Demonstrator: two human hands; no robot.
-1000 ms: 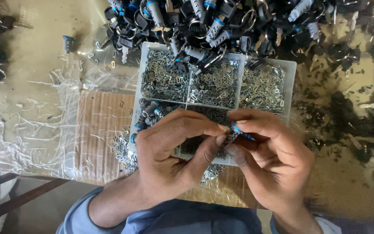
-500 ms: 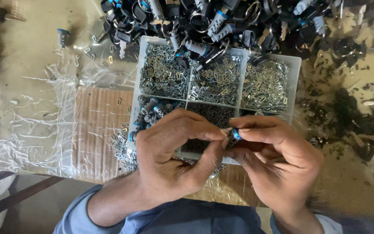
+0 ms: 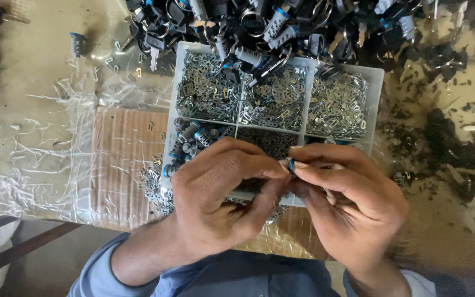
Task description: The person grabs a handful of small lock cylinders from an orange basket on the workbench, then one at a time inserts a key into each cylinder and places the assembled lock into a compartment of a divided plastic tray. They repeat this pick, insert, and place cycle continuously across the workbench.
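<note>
While both hands meet over the near edge of the divided tray (image 3: 178,99), the left hand (image 3: 221,203) and right hand (image 3: 347,203) pinch 1 small blue-ringed lock cylinder (image 3: 291,164) between closed fingers. This looks like fitting a small part; next likely needs a fine, steady push. Beyond, 3 compartments hold metal plates (image 3: 273,99); farther, a pile of black lock parts (image 3: 259,22) crowds the bench (image 3: 34,71), open at left.

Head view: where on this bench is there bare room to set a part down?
Left of the compartment tray: the cardboard sheet and crinkled plastic film. Crowded: the lock-part pile above and dark scraps right; both hands cover the tray's near edge.
</note>
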